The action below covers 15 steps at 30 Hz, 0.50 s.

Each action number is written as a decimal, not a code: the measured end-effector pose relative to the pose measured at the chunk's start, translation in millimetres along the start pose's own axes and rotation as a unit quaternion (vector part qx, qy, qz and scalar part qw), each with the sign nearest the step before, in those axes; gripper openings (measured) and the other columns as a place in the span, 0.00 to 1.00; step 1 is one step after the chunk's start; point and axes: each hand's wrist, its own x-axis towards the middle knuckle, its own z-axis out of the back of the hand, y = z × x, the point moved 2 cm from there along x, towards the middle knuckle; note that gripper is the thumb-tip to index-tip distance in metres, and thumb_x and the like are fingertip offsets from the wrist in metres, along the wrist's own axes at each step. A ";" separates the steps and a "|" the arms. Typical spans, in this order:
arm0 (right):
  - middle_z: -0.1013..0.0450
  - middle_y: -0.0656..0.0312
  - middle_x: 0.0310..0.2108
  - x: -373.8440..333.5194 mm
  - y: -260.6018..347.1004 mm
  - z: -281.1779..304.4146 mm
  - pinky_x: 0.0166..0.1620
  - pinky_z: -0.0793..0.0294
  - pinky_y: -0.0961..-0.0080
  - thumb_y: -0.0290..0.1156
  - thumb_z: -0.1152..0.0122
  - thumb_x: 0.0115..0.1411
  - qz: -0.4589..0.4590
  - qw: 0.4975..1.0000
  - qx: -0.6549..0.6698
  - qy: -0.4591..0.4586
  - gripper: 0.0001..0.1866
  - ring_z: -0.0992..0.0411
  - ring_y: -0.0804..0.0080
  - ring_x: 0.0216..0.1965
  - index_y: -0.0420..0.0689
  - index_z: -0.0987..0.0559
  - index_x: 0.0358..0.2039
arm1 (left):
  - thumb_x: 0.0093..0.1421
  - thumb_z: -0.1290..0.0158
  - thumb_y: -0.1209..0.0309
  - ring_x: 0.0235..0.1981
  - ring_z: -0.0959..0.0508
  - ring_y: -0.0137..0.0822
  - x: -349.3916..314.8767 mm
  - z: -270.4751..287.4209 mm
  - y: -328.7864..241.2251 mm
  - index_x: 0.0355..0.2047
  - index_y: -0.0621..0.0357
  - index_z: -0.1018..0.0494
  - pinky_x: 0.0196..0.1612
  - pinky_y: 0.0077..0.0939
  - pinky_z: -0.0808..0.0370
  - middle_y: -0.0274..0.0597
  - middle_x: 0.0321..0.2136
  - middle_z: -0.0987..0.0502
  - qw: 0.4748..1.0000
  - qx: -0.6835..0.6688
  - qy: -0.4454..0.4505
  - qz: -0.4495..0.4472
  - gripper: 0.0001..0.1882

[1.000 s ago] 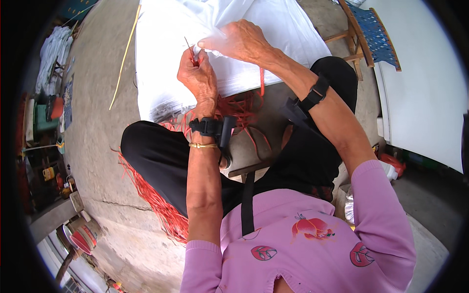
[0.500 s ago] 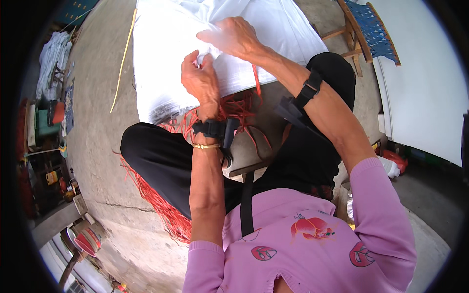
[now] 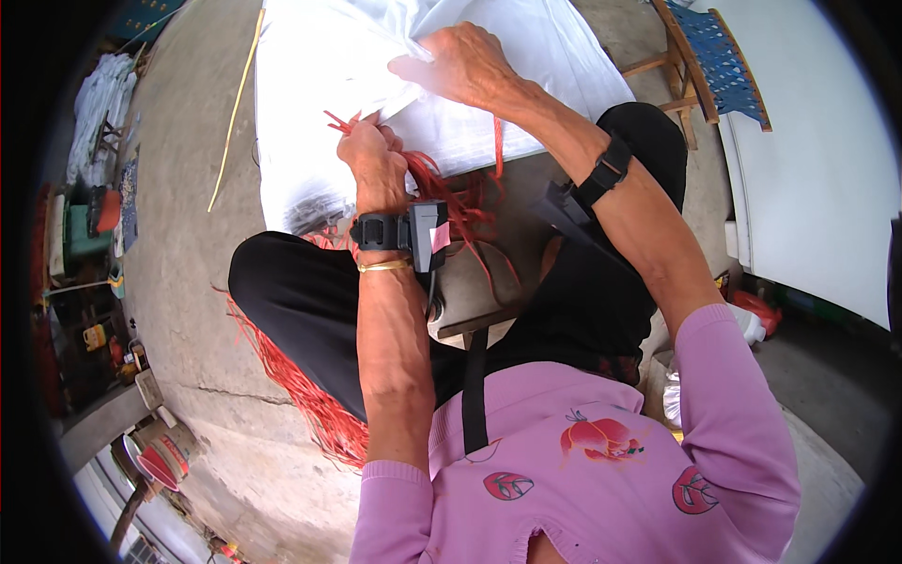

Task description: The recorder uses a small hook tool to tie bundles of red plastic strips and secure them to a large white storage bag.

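Note:
White woven sheeting (image 3: 305,80) is spread in front of me, reaching over my lap toward the far edge of the view. My left hand (image 3: 373,155) is closed round a bunch of thin red strips (image 3: 430,179); short ends poke out beyond its fingers, and the rest trails down over the sheet's near edge. Farther off to the right, my right hand (image 3: 467,68) pinches a raised fold of the white sheeting, its fingertips slightly blurred. One more red strip (image 3: 498,146) hangs down below the right hand.
A large heap of red strips (image 3: 315,404) lies on the floor beside my left leg. A long yellow strip (image 3: 237,108) lies left of the sheet. At the far right stands a wooden stool with a blue woven seat (image 3: 716,61), near a big white panel (image 3: 808,150).
My left hand has closed on the red strips and lifted them up onto the sheet. My right hand has shifted a little to the right, pulling the fold.

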 end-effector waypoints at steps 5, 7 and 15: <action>0.36 0.54 0.06 -3.7 5.9 1.2 0.18 0.33 0.67 0.45 0.45 0.45 0.082 0.987 -0.124 0.054 0.21 0.35 0.64 0.10 0.38 0.26 0.10 | 0.55 0.61 0.83 0.13 0.46 0.21 2.8 4.0 -13.6 0.35 0.63 0.36 0.16 0.18 0.49 0.32 0.18 0.41 1.000 -0.002 -0.004 -0.028 0.08; 0.36 0.55 0.06 -4.1 8.1 1.7 0.17 0.34 0.68 0.45 0.45 0.45 0.100 0.983 -0.142 0.052 0.21 0.35 0.65 0.09 0.39 0.25 0.10 | 0.55 0.61 0.83 0.13 0.46 0.21 3.9 6.2 -14.1 0.35 0.63 0.36 0.16 0.18 0.49 0.31 0.18 0.41 1.000 0.003 -0.008 -0.028 0.08; 0.35 0.56 0.07 -5.3 12.0 2.3 0.16 0.36 0.68 0.47 0.44 0.45 0.129 0.961 -0.223 0.105 0.21 0.34 0.65 0.10 0.41 0.24 0.11 | 0.53 0.61 0.83 0.13 0.43 0.21 12.4 7.1 -12.4 0.37 0.67 0.33 0.16 0.18 0.48 0.34 0.18 0.36 0.997 0.003 -0.044 -0.070 0.12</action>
